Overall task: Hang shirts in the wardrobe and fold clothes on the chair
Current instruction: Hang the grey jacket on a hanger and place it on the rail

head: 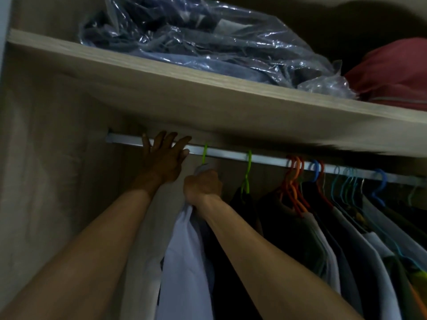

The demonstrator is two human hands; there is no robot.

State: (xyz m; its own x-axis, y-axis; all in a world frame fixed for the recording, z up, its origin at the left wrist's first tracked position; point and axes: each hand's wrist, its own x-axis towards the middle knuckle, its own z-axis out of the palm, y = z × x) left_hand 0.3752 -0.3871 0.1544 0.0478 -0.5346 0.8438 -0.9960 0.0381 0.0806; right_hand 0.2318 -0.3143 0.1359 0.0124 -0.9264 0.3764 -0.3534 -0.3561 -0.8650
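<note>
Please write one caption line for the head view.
Left hand rests on the rail; right hand grips a white shirt on a green hanger.

No readable text, no labels, brands, numbers or signs, on the hung clothes, hangers, rail, shelf or bagged bundles, picture dim and blurred

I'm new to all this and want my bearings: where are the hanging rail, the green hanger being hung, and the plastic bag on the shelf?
hanging rail (265, 158), head view, bare middle stretch
green hanger (204, 151), head view, hook over the rail
plastic bag (208, 42), head view, crinkled top
</note>
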